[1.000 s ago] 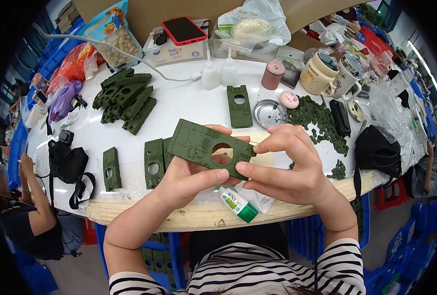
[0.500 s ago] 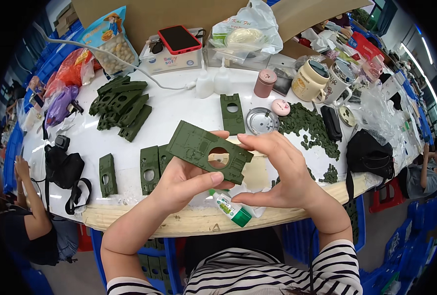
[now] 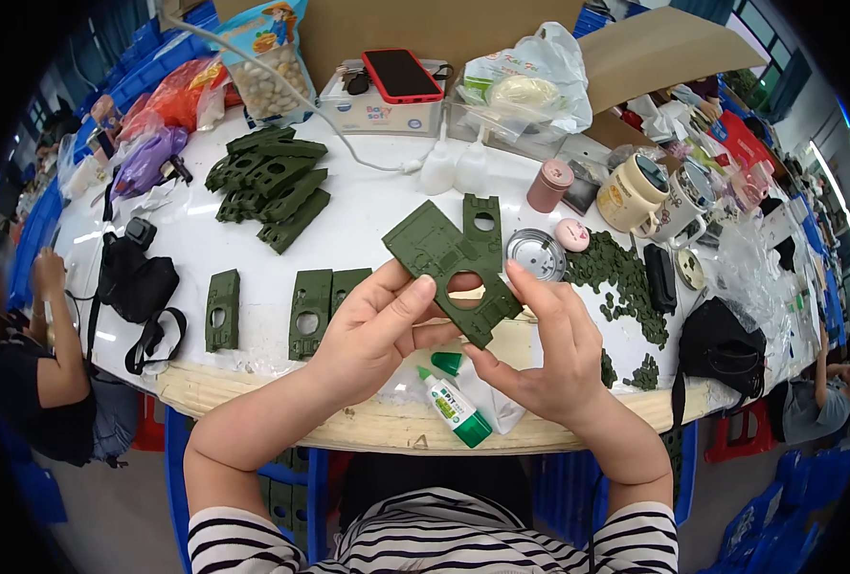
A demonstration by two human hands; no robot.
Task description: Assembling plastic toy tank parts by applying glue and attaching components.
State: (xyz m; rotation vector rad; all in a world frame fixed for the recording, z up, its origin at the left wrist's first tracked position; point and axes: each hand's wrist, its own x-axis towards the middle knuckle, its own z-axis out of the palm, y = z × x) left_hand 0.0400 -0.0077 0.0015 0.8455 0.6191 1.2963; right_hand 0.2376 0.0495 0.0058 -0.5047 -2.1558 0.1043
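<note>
My left hand (image 3: 366, 323) grips a dark green plastic toy tank hull (image 3: 431, 237) with a large round hole, thumb on its top face and fingers beneath. The hull is tilted above the table, its holed end toward my right. My right hand (image 3: 561, 356) has its thumb and index finger at the edges of that end, closed round it. Below the hands lies a white glue bottle (image 3: 452, 407) with a green base, and beside it a green cap (image 3: 446, 364). Behind the held piece, another green hull (image 3: 482, 218) lies flat.
More hulls (image 3: 222, 311) lie at left, with a heap of hulls (image 3: 270, 177) behind. Small green parts (image 3: 626, 277) spread at right, near a round metal tin (image 3: 536, 254). Two white squeeze bottles (image 3: 438, 170), mugs (image 3: 631, 191) and a black pouch (image 3: 724, 344) stand around. Co-workers sit at both sides.
The held hull has turned clockwise, its holed end tipping lower. My right thumb and index finger have come in to that end. The view has shifted, and the green cap shows more fully.
</note>
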